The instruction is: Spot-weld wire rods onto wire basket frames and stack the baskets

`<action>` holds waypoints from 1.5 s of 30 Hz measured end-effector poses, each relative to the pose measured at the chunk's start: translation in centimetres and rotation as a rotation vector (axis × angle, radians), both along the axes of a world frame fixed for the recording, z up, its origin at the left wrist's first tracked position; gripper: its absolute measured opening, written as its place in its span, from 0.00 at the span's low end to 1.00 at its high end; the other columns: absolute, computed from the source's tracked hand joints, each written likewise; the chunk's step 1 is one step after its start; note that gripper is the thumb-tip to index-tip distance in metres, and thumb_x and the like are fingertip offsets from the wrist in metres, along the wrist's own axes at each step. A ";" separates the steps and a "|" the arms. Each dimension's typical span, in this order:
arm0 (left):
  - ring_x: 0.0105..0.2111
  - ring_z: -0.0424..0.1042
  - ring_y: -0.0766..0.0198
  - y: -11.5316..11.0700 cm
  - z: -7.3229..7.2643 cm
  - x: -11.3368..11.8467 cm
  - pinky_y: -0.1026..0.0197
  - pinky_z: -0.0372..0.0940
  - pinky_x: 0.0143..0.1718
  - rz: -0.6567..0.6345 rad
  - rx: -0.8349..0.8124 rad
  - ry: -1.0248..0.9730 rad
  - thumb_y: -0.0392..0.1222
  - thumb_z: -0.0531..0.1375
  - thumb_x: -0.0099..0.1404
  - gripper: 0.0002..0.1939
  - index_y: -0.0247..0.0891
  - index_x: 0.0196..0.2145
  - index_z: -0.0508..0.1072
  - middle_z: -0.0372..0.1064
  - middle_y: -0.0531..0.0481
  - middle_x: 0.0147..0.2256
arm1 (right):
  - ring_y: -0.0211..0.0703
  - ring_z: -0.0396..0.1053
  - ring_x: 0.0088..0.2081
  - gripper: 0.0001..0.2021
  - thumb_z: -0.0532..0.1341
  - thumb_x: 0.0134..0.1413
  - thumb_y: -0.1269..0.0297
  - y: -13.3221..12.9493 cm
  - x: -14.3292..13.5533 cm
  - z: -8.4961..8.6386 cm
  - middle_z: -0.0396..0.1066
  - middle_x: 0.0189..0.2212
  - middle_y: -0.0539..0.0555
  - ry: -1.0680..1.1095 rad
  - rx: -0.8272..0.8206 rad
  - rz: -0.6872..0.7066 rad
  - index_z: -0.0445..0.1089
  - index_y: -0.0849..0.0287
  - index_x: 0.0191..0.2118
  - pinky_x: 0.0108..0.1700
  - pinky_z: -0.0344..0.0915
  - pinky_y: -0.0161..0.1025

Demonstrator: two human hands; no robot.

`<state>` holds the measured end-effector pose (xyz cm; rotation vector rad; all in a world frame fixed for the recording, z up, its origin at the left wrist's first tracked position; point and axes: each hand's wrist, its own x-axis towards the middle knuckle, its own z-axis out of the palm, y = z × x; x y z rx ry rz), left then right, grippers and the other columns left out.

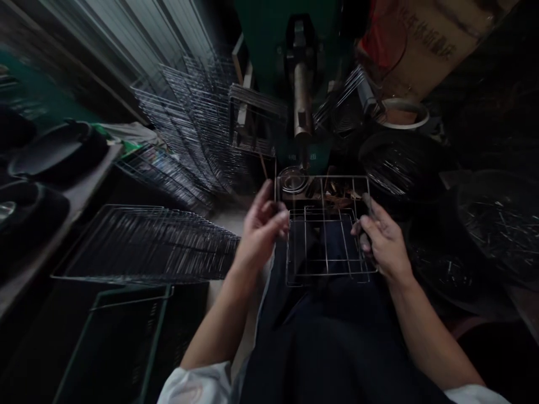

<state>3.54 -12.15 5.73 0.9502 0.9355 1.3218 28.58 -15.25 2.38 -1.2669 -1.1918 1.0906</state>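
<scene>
My two hands are well apart, one on each side of a wire rack [324, 224] in the centre of the frame, above my dark-clad lap. Both forearms come up from the bottom edge and slant inward, the left from the lower left, the right from the lower right, with pale sleeves [196, 384] pushed back toward the elbows.

My left hand [264, 224] is at the rack's left side, index finger pointing upward, thumb reaching across to the right, the other fingers bent inward. The thumb's tip meets the side wires, but blur hides the contact, so I cannot tell whether that hand is clamped on them.

My right hand [381, 235] is at the opposite side, back of the hand toward me and wrist angled to the upper left. Its thumb and curled fingers are closed on the rack's right edge.

Beyond the rack, at top centre, a metal post [302, 101] points down from a green machine [261, 33]. Stacked wire grids [151, 244] fill the left of the frame, and a dark basin [398, 143] holding metal wires sits at right.
</scene>
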 end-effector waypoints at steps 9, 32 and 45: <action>0.32 0.68 0.66 -0.1 -6.9 0.2 0.62 0.68 0.36 -0.018 0.125 0.990 0.32 0.60 0.60 0.24 0.36 0.54 0.72 0.65 0.51 0.33 | 0.51 0.72 0.39 0.22 0.55 0.66 0.56 0.1 3.1 -2.9 0.72 0.42 0.59 -0.764 0.109 -0.036 0.69 0.60 0.60 0.43 0.71 0.48; 0.54 0.69 0.55 -5.5 -10.8 -2.2 0.46 0.60 0.60 -0.213 0.139 0.877 0.50 0.52 0.72 0.32 0.44 0.70 0.49 0.68 0.42 0.55 | 0.40 0.60 0.26 0.31 0.57 0.67 0.50 -3.5 4.1 -8.2 0.63 0.26 0.47 -0.118 -0.076 0.099 0.56 0.59 0.69 0.31 0.61 0.37; 0.58 0.67 0.41 -5.2 -10.0 -4.3 0.41 0.65 0.56 -0.515 0.054 0.898 0.50 0.71 0.49 0.72 0.48 0.68 0.17 0.63 0.37 0.61 | 0.42 0.62 0.39 0.62 0.78 0.40 0.57 -4.7 5.5 -6.7 0.59 0.45 0.52 0.069 -0.279 0.492 0.35 0.41 0.73 0.34 0.66 0.34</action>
